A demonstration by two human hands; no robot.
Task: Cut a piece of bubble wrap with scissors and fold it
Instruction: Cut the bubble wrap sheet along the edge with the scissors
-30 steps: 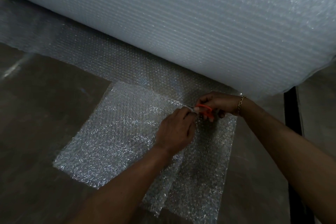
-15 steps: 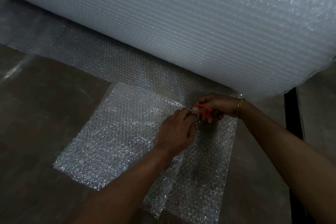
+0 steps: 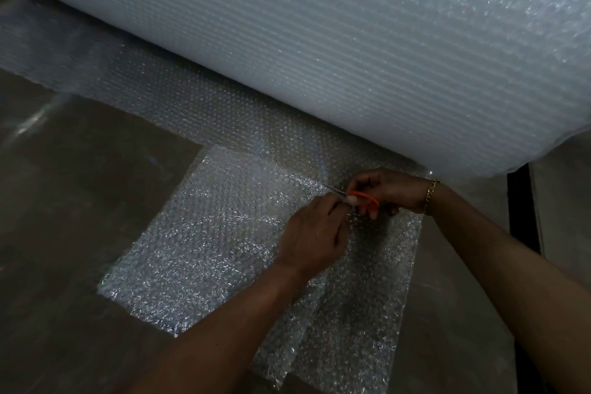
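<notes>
Though barely anything has shifted over the last second, worth noting: both hands parked at the same spot on the sheet, scissors no further along the cut line.

Right hand (image 3: 388, 190) closed through orange scissors (image 3: 361, 198), fingers curled into the loops; blades poke out leftward, only a short silvery tip visible, too little shown to tell whether parted or closed. Gold bracelet (image 3: 430, 193) on that wrist.

Left hand (image 3: 315, 233) just beside the blades, fingers pressed together, thumb and forefinger pinching the bubble wrap piece (image 3: 204, 249) right at the cut, holding the film taut. Hands touching or nearly so at the blade.

Piece lies flat on the brown floor (image 3: 80, 201), near corner doubled over under the left forearm. Far edge partly freed: slit runs from the right side up to the scissors; leftward from there, piece looks joined to the unrolled strip feeding from the big roll (image 3: 351, 57) behind.

Judgement: mid-cut, roughly a third of the way across, pace slow or paused for a re-grip. No fold begun as a task step. Next needs the pinch walked left ahead of the blades; slack film likely to bunch and chew rather than shear.
</notes>
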